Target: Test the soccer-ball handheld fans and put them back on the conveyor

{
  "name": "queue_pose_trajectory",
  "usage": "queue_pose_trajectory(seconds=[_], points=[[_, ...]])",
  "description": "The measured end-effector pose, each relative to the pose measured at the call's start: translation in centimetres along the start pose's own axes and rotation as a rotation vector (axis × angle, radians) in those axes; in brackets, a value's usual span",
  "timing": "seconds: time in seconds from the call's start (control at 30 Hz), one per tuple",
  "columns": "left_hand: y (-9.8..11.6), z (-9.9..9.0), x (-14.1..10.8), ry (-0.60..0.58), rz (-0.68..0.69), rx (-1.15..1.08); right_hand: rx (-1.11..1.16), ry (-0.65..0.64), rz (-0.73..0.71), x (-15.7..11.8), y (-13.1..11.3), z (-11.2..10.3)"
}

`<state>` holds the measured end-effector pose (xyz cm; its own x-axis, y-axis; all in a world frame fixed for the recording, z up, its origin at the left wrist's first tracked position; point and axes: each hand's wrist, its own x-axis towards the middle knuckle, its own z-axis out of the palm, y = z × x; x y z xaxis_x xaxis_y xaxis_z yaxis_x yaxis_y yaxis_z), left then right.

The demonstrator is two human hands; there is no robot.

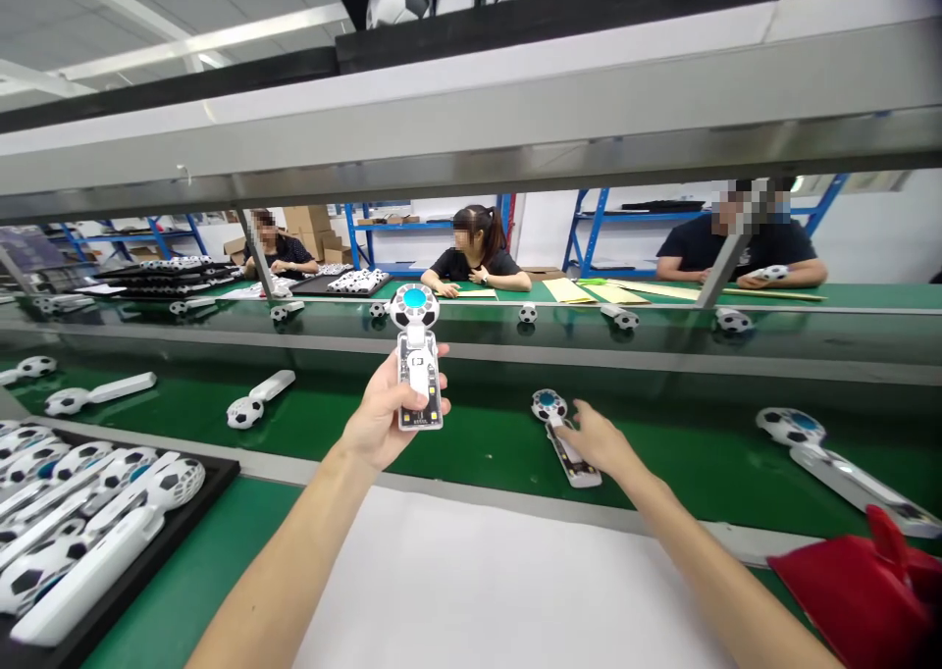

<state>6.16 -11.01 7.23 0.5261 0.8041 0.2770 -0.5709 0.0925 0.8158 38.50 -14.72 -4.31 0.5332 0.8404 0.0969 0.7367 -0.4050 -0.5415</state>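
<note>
My left hand (pixel 383 404) holds up a handheld device with a soccer-ball head (pixel 419 380), its thumb across the handle. That handle faces me with a circuit board exposed, and a blue disc marks the middle of the head. Over the green conveyor belt, my right hand (pixel 600 441) has its thumb on the handle of a second soccer-ball device (pixel 572 461). This one lies on the belt, tilted, head away from me, also with an exposed board and blue disc. Part of the right fingers is hidden behind the hand.
A black tray (pixel 221 473) of several such devices stands at left. More devices lie along the belt (pixel 471 453), one (pixel 846 463) at right. White paper (pixel 486 591) covers the bench before me; red cloth (pixel 854 571) lies right. A metal shelf beam (pixel 471 110) crosses overhead. Several co-workers sit opposite.
</note>
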Motion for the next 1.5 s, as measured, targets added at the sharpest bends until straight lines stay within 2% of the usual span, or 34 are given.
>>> queue_pose_trajectory(seconds=[0.27,0.5,0.6,0.73,0.9,1.0,1.1,1.17,1.23,1.27,1.33,1.4,1.47,1.5], points=[[-0.6,0.2,0.0,-0.062,-0.017,0.028,0.036,0.107,-0.187,-3.5,-4.7,-4.3],[-1.3,0.6,-0.3,-0.14,-0.082,0.086,0.263,0.061,-0.299,-6.6,-7.7,-6.0],[-1.3,1.1,-0.6,-0.21,-0.117,0.116,0.399,-0.015,-0.318,-8.2,-8.9,-6.7],[-1.2,1.9,-1.0,-0.253,-0.154,0.157,0.42,-0.153,-0.38,-10.2,-10.2,-7.2],[-1.3,2.4,-1.4,-0.304,-0.204,0.162,0.488,-0.203,-0.447,-11.1,-10.3,-7.2],[-1.7,2.7,-1.7,-0.337,-0.228,0.144,0.629,-0.252,-0.499,-11.3,-10.4,-6.7],[-2.6,3.2,-2.1,-0.389,-0.26,0.146,0.878,-0.351,-0.54,-11.7,-11.2,-6.1],[-3.1,3.8,-2.5,-0.436,-0.299,0.175,1.074,-0.455,-0.478,-12.1,-11.8,-5.7],[-3.5,4.3,-2.9,-0.481,-0.316,0.256,1.202,-0.565,-0.33,-12.4,-12.0,-5.4],[-3.5,4.4,-3.1,-0.503,-0.296,0.326,1.222,-0.581,-0.267,-12.4,-12.0,-5.3],[-3.2,4.3,-3.1,-0.552,-0.213,0.52,1.175,-0.47,-0.259,-12.2,-11.6,-5.1],[-2.4,3.5,-2.6,-0.562,-0.106,0.751,1.042,-0.174,-0.43,-11.5,-11.0,-4.9],[-1.4,2.0,-1.7,-0.476,-0.003,0.923,0.912,0.126,-0.592,-10.6,-10.5,-4.9],[-0.8,1.0,-1.2,-0.396,0.051,0.98,0.867,0.216,-0.634,-10.1,-10.3,-4.9]])
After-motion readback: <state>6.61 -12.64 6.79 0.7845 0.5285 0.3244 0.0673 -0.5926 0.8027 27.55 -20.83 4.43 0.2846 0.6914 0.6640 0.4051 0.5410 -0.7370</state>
